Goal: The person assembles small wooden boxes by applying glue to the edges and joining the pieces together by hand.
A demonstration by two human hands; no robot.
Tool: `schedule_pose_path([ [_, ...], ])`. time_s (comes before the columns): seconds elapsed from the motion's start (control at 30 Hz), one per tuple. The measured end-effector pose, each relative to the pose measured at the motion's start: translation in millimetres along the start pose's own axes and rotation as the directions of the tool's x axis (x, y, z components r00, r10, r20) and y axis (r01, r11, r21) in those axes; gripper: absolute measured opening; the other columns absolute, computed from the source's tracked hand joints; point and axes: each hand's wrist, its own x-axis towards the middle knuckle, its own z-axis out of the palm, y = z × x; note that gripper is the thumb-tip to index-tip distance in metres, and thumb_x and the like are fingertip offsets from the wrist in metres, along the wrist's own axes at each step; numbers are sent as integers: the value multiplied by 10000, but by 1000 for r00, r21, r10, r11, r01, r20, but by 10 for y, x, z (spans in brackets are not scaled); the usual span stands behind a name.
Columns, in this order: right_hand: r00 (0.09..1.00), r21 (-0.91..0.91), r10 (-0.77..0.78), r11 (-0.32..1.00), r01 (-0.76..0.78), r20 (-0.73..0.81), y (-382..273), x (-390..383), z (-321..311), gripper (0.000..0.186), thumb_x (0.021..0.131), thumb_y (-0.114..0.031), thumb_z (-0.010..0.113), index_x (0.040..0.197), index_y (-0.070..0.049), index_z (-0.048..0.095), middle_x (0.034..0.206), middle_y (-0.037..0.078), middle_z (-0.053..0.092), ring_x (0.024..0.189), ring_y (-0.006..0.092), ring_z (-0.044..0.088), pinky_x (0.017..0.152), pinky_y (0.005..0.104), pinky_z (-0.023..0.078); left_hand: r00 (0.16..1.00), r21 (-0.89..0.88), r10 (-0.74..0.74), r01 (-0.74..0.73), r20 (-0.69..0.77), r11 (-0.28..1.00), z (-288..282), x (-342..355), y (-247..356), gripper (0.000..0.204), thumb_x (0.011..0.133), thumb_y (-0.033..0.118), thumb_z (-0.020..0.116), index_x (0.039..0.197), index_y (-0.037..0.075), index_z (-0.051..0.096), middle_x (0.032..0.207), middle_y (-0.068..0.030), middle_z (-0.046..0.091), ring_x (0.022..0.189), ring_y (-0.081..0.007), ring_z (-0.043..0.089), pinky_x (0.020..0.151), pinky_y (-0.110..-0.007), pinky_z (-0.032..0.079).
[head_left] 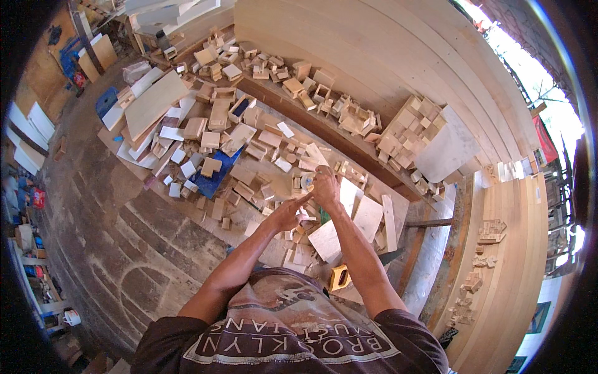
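Over the cluttered work table, my right hand [326,186] is closed around the lower end of a pale flat wooden piece [317,153], which points away from me. My left hand [286,216] is just left of it and nearer, its index finger reaching over to the right hand. The other left fingers are curled, and a small whitish thing shows beside them, too small to name. A round whitish-blue object [306,181] sits by the right hand, partly hidden. Flat pale boards [367,218] lie to the right of my hands.
Small wooden blocks and boxes [218,115] cover the table and the ledge behind. A blue sheet [218,174] lies among them. Close to my body is a yellow-handled saw [339,277]. Large planks [374,56] lean at the back; another plank surface [511,262] runs along the right.
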Motion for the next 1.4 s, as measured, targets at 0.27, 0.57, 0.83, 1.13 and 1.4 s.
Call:
schedule_pose_path([
  [0.27, 970, 193, 238, 955, -226, -45, -94, -29, 64, 282, 776, -39, 587, 1049, 3, 645, 1150, 201, 629, 1128, 393, 584, 944, 463, 482, 997, -13, -76, 75, -17, 997, -69, -35, 151, 858, 823, 17, 639, 1567, 199, 251, 1087, -239, 671, 1017, -412, 647, 886, -472, 520],
  [0.57, 834, 334, 503, 844, -419, -225, -340, -177, 5, 250, 778, -51, 587, 1002, -5, 687, 1104, 199, 669, 1081, 372, 630, 928, 445, 500, 994, -16, -112, 111, -8, 994, -115, -25, 200, 823, 846, 25, 608, 1568, 195, 251, 1122, -261, 663, 1061, -431, 632, 917, -479, 507],
  [0.83, 828, 624, 543, 699, -350, -143, -364, -456, -604, 112, 838, -110, 659, 887, -24, 712, 940, 152, 708, 802, 257, 683, 748, 386, 522, 939, -354, -340, 334, 47, 874, -394, 9, 450, 787, 899, 153, 712, 1560, 204, 288, 1114, -121, 678, 853, -198, 668, 766, -361, 560],
  [1.13, 896, 990, 424, -87, -108, 135, -682, -1037, -792, 87, 958, -56, 626, 1037, -19, 619, 912, 74, 678, 794, 137, 649, 702, 255, 527, 944, -998, -326, 23, 38, -50, -499, -165, 513, 562, 925, 147, 690, 1433, 136, 449, 1175, -29, 614, 878, -105, 632, 734, -259, 570],
  [1.4, 912, 993, 410, 111, -38, -11, -877, -1137, -678, 127, 936, -39, 648, 1055, 3, 656, 903, 73, 701, 802, 128, 659, 734, 262, 538, 940, -999, -337, 51, 48, 1, -625, -180, 812, 551, 934, 187, 682, 1426, 142, 437, 1217, -40, 589, 865, -110, 625, 771, -291, 573],
])
